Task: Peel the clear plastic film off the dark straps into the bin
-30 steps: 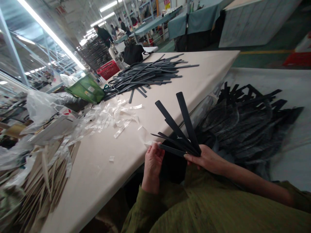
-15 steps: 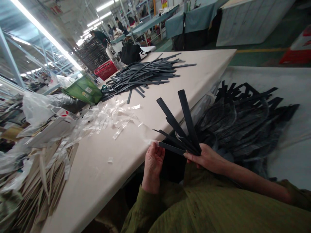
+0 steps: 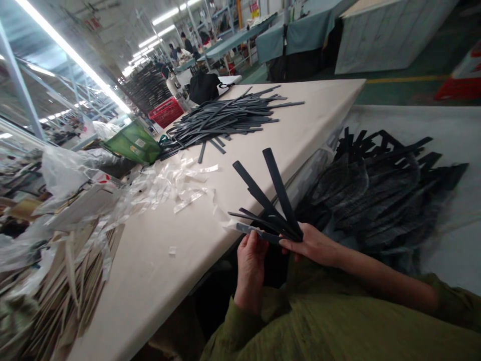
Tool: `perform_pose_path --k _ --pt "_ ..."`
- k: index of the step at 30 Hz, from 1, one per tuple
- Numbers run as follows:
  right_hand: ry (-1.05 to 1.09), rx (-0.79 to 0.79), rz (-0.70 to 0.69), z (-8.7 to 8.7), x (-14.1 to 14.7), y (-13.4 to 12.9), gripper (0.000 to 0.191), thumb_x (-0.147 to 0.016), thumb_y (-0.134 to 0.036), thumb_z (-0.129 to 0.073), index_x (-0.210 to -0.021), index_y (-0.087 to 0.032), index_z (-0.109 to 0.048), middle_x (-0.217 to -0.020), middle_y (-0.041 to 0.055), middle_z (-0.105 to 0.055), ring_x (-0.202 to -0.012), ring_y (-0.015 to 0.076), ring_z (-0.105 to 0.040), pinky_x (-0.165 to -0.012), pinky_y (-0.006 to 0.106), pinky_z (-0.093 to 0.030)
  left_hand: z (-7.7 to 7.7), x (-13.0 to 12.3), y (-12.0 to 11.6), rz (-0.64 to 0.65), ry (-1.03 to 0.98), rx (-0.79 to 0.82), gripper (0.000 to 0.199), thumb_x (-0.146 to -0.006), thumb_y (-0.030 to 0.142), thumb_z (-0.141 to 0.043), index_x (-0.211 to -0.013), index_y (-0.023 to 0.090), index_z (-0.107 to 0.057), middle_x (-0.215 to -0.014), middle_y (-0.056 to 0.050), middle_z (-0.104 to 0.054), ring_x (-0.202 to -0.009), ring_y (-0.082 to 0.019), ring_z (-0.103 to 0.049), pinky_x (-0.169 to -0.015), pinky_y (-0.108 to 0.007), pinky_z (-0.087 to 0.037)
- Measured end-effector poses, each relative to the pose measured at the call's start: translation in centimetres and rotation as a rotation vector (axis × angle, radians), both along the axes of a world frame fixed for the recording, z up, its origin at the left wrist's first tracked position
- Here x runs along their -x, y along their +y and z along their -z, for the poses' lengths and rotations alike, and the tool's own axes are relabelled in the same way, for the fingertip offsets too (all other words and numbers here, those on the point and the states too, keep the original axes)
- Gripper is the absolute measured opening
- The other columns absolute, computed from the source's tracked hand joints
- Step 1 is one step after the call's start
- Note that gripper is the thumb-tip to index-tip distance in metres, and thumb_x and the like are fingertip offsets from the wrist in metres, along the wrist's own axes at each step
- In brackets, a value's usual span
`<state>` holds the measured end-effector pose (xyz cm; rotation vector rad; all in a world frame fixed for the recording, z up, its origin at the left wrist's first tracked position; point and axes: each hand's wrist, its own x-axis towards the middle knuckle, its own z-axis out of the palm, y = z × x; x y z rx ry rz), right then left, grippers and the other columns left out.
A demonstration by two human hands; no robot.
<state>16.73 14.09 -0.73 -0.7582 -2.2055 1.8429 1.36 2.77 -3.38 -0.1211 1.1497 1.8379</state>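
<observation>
A fan of flat dark strips (image 3: 277,183) spreads up and left from my right hand (image 3: 314,244), which is closed on their lower ends. My left hand (image 3: 252,263) is closed in a pinch at the lowest strip. Clear film (image 3: 230,225) lies over that strip's end and runs to my left fingertips; whether they also grip the strip is hard to see. Both hands are at the near edge of the pale table (image 3: 150,271).
Peeled clear film (image 3: 176,183) lies heaped on the table. Behind it are a pile of dark strips (image 3: 225,115), a green bin (image 3: 137,140) and a red basket (image 3: 166,112). Brown strips (image 3: 80,276) lie at left. More dark pieces in clear plastic (image 3: 387,190) are at right.
My left hand has moved right, from the strip's tip along it, and the film now lies over the strip's end. The fan of strips has shifted slightly left and down with my right hand.
</observation>
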Motion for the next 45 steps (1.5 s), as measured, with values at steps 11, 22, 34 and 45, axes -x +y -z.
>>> perform_pose_path --k 11,22,34,45 --pt "-0.072 -0.03 0.032 -0.3 -0.5 -0.8 0.036 -0.083 -0.053 -0.058 -0.075 -0.018 -0.059 -0.063 0.0021 -0.064 -0.055 0.0177 -0.062 -0.051 0.027 -0.05 0.8 -3.4 -1.1 0.191 0.008 -0.02 0.039 -0.063 0.041 -0.089 -0.082 0.01 -0.075 -0.082 -0.007 -0.073 -0.073 -0.015 -0.066 -0.073 -0.025 -0.05" --pt "-0.11 -0.106 -0.005 0.9 -1.6 -0.7 0.034 -0.085 -0.051 -0.059 -0.07 -0.02 -0.059 -0.064 0.0023 -0.066 -0.06 0.0203 -0.063 -0.057 0.03 -0.05 1.2 -4.0 -1.5 0.164 0.023 0.004 0.043 -0.056 0.044 -0.091 -0.08 0.01 -0.077 -0.08 -0.008 -0.072 -0.072 -0.015 -0.063 -0.071 -0.026 -0.048" --pt "-0.149 -0.097 -0.014 1.5 -3.4 -0.6 0.032 -0.081 -0.05 -0.065 -0.068 -0.021 -0.064 -0.063 0.0022 -0.064 -0.061 0.021 -0.06 -0.058 0.03 -0.05 2.7 -4.6 -2.9 0.268 0.126 0.046 0.038 -0.063 0.042 -0.088 -0.081 0.01 -0.08 -0.074 -0.008 -0.071 -0.067 -0.014 -0.058 -0.068 -0.025 -0.044" --pt "-0.179 -0.161 -0.072 1.5 -5.0 0.7 0.042 -0.081 -0.057 -0.06 -0.058 -0.021 -0.06 -0.059 0.0043 -0.06 -0.057 0.0218 -0.056 -0.053 0.03 -0.047 2.0 -4.8 -3.7 0.248 0.186 0.034 0.043 -0.06 0.047 -0.088 -0.081 0.011 -0.081 -0.069 -0.007 -0.069 -0.064 -0.014 -0.055 -0.067 -0.026 -0.043"
